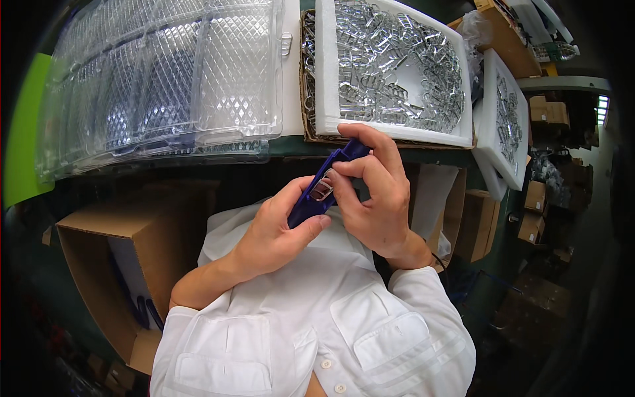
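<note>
Clip (322,191), shiny metal, lay against a purple holder (307,208) between both hands; the left hand (274,229) grasped the holder's lower end, the right hand (377,195) pinched the clip.

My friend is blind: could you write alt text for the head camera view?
A person's left hand and right hand hold a purple part, a shiny metal loop against it; beyond lie a white foam tray of metal pieces and, further left, clear plastic trays.
</note>
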Demonstrator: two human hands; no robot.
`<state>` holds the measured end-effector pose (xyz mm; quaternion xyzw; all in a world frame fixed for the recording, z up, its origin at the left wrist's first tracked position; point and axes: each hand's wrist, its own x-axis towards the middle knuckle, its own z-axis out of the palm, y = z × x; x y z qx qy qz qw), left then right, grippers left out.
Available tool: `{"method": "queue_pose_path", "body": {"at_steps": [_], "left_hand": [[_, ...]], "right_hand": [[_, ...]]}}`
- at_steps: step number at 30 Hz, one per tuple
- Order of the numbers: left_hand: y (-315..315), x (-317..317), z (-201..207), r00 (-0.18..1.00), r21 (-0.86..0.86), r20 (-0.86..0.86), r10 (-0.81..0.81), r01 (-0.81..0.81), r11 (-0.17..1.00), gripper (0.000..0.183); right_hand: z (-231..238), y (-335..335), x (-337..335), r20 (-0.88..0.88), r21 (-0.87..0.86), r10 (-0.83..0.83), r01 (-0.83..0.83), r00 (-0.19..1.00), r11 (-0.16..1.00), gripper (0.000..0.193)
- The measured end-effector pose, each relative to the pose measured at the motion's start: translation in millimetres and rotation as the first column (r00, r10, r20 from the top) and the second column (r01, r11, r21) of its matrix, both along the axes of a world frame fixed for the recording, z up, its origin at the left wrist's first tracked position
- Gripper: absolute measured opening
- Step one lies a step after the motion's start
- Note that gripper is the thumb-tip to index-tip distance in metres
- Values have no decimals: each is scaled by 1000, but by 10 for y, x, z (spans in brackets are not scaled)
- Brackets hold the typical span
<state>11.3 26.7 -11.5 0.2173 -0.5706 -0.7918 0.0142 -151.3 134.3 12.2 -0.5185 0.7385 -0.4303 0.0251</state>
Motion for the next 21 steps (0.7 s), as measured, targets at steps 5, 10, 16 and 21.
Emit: {"method": "queue_pose_path", "body": {"at_steps": [5,10,16,21], "left_hand": [[11,-12,-70,999,-172,-33,37,-42,984,46],[-4,-5,-126,989,-249,-111,93,-118,961,39],[-9,-46,-115,974,-251,-161,159,-196,948,28],[-19,-168,-113,977,-101,-104,185,-195,976,25]], "right_hand": [[-145,20,-79,-21,-14,85,-85,996,996,23],[-67,-67,44,109,-128,-62,76,992,989,36],[-59,-61,81,573,-2,-19,25,819,1000,32],[-135,-44,4,567,-18,8,3,823,1000,29]]}}
